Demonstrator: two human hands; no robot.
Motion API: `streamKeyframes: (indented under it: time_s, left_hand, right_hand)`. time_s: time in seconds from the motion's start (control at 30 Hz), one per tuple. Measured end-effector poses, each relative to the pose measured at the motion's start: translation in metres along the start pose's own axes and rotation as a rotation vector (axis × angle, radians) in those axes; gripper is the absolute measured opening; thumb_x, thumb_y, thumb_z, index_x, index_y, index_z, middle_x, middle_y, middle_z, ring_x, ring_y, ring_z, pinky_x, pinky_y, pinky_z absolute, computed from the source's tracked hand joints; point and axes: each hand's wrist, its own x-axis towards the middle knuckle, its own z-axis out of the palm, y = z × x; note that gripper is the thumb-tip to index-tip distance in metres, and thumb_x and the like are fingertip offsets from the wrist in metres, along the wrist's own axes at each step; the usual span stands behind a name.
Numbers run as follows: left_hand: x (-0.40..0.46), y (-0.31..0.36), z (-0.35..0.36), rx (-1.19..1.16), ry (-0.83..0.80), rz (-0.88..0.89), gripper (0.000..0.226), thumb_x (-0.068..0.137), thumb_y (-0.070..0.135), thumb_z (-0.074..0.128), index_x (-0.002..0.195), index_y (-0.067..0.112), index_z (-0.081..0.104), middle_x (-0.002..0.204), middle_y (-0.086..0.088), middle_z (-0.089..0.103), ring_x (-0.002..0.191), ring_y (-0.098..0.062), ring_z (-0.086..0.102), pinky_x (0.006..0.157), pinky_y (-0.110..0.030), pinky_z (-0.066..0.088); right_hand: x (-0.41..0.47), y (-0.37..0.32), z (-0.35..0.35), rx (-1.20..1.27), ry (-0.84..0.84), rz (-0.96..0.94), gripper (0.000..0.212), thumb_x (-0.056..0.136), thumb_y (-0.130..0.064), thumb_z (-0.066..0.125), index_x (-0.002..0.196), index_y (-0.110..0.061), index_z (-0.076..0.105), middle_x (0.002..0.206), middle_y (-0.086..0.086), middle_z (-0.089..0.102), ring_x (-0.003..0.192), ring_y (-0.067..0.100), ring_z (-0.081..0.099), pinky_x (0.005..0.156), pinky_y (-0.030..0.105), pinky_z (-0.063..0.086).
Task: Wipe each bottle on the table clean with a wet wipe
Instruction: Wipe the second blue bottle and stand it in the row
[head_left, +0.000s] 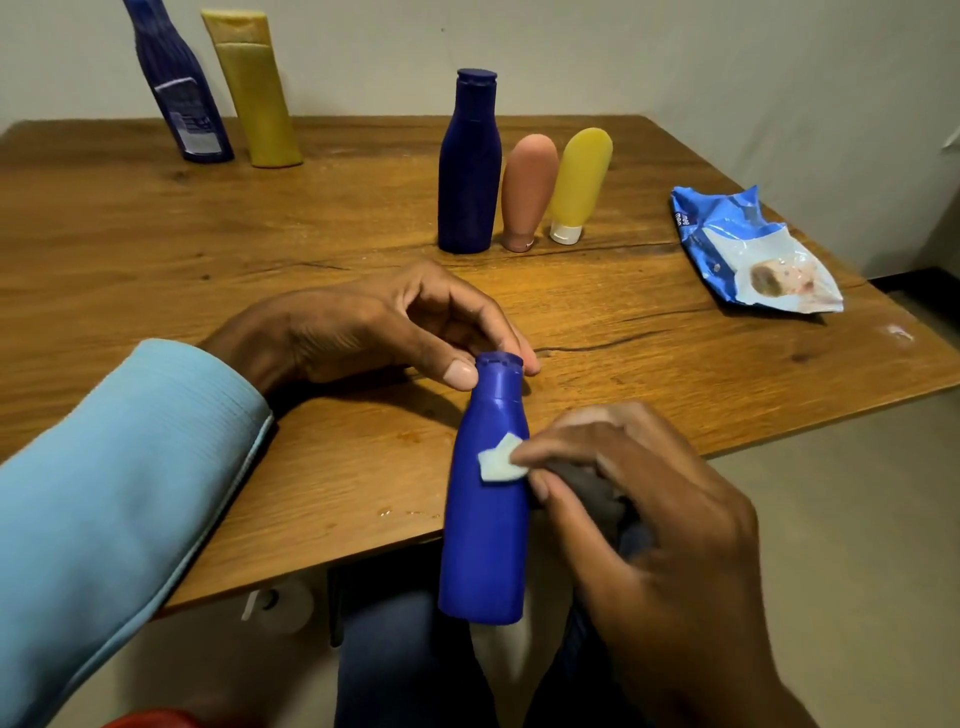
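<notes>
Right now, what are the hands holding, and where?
Left hand pinches the blue bottle by its cap. Right hand presses a wet wipe against its side.

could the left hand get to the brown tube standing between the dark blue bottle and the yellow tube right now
Probably not yet. The left hand pinches the cap of the blue bottle that the right hand is wiping. Once it lets go, the path over the table to the brown tube looks free.

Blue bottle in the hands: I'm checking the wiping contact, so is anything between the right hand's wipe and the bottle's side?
Nothing visible. The right hand presses the wet wipe straight onto the blue bottle, while the left hand pinches its cap.
</notes>
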Motion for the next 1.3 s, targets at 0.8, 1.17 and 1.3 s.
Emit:
streamKeyframes:
  time_s: [0.8,1.17,1.3]
  left_hand:
    - [-0.005,-0.002,-0.005,0.034,-0.031,-0.023,0.059,0.082,0.023,0.090,0.134,0.012,0.062,0.137,-0.017,0.067,0.129,-0.038,0.063,0.115,-0.064,0.043]
    - [0.001,0.003,0.005,-0.028,-0.041,0.065,0.035,0.086,0.016,0.080,0.119,0.009,0.071,0.124,-0.016,0.072,0.113,-0.026,0.068,0.095,-0.038,0.055]
    - [-0.007,0.002,0.004,-0.008,0.020,0.046,0.053,0.075,0.039,0.092,0.121,0.020,0.073,0.127,-0.010,0.073,0.118,-0.024,0.069,0.099,-0.041,0.054]
  right_hand:
    - [0.007,0.005,-0.005,0.076,0.035,-0.041,0.020,0.088,-0.007,0.077,0.104,-0.017,0.081,0.106,-0.003,0.071,0.105,0.010,0.071,0.085,0.013,0.049]
    - [0.021,0.007,0.013,0.013,0.042,-0.002,0.022,0.090,-0.005,0.079,0.108,-0.017,0.080,0.107,-0.004,0.068,0.104,0.010,0.068,0.086,0.012,0.047]
    - [0.041,0.016,0.017,-0.062,0.069,-0.003,0.021,0.091,-0.007,0.078,0.111,-0.015,0.079,0.103,-0.003,0.067,0.096,0.010,0.066,0.079,0.009,0.045]
